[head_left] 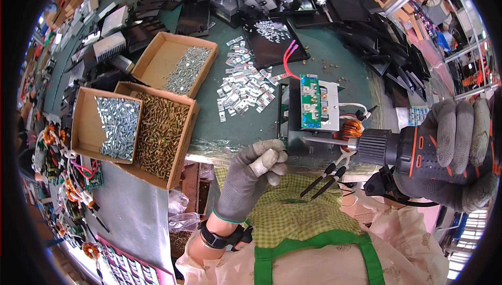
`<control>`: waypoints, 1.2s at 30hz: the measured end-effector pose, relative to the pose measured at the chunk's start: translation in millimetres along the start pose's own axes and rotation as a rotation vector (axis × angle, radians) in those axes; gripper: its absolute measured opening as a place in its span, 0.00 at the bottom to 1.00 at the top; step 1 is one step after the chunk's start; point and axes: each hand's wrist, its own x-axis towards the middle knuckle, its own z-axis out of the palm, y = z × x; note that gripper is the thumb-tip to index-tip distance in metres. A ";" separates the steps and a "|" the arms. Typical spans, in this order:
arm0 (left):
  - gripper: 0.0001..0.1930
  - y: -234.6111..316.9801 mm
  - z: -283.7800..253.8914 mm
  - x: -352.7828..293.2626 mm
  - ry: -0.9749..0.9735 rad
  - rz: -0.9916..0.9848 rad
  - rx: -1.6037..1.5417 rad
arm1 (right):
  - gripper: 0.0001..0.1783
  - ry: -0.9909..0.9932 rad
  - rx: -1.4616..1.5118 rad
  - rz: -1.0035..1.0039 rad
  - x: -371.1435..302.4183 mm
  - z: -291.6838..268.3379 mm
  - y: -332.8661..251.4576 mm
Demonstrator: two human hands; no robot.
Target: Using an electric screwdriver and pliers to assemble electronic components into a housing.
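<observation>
On our green surface (206,132), at its near edge, sits the circuit-board assembly (310,102); our right hand's (460,138) fingers clamp the power driver (405,151), whose bit (327,140), if it slipped, could jab our left hand (253,172), its fingers bunched together.

- No lettering, number or sign can be read on the power screwdriver (376,147).
- None legible on the green circuit board (310,102), left of the power screwdriver.

Black-and-orange pistol-shaped power screwdriver (410,153): matt plastic housing; smooth, bright metal bit (330,141). Grey glove (241,183): matt knitted cloth. Brown open rectangular tray (157,57): matt cardboard. Yellowish screws (162,133): shiny metal. Green flat surface (209,125): smooth, low gloss.
</observation>
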 end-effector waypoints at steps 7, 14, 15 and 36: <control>0.16 1.3 19.6 13.1 -0.023 -0.034 0.016 | 0.31 -0.063 0.181 -0.062 -20.1 -37.9 -10.8; 0.16 -0.7 24.0 12.4 -0.039 -0.056 -0.004 | 0.27 0.046 0.080 0.372 -22.0 -30.5 -21.2; 0.18 -1.2 23.9 13.0 -0.061 -0.069 -0.014 | 0.27 0.048 0.081 0.391 -21.9 -29.6 -19.7; 0.16 -2.1 17.5 9.0 -0.090 -0.046 -0.180 | 0.20 0.039 0.107 0.567 -19.7 -23.9 -23.9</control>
